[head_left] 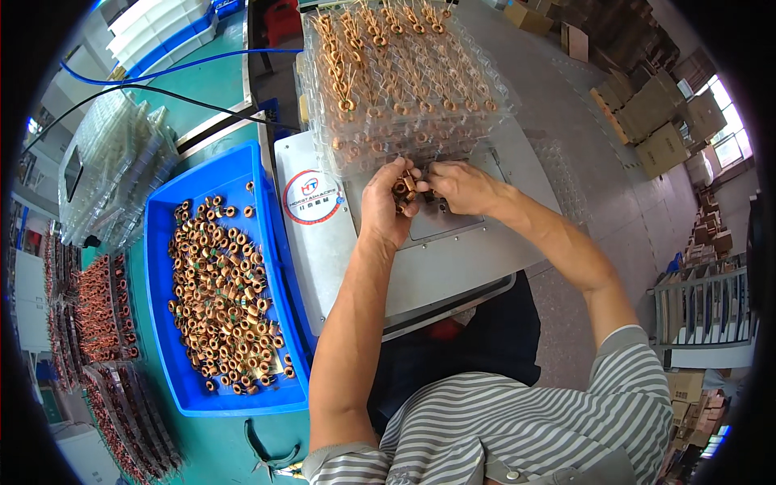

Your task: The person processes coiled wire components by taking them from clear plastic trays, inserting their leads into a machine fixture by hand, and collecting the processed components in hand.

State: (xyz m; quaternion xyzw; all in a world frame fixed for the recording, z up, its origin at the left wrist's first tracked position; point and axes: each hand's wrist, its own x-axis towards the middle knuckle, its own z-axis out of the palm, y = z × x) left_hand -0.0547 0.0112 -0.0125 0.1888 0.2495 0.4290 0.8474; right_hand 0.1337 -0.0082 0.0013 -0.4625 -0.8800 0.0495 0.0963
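Metal worktop (495, 249), twelve o'clock: my left hand (381, 204) clutches coils (402, 187), likely saving reaches; right hand (462, 186) just beside, grip hidden.

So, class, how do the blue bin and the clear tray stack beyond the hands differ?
The blue bin is opaque; the clear tray stack is see-through. The blue bin holds coils heaped loosely; the clear tray stack holds them in rows. Both hold copper-coloured coils.
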